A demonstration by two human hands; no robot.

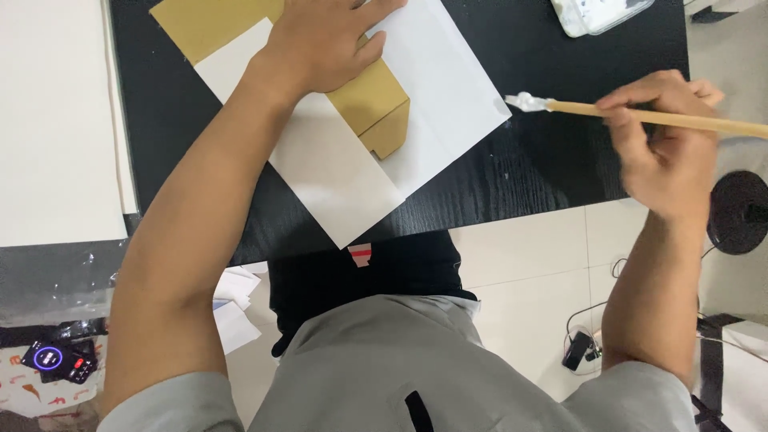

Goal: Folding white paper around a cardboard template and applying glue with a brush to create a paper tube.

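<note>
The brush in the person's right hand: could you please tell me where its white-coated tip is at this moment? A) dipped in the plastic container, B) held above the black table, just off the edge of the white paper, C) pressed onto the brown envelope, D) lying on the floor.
B: the brush tip hangs over the black table beside the white paper, gripped by the right hand.

Brown paper envelope [370,98], flat on white sheet [336,168] atop black table; one corner folded, upper part hidden under the pressing palm. Sheet skewed to the table edge, near corner overhanging it. Wooden-handled brush [640,116], roughly level, held above the table's right end; bristle tip [526,102] coated white (paste or paint, cannot tell), pointing toward sheet.
</note>
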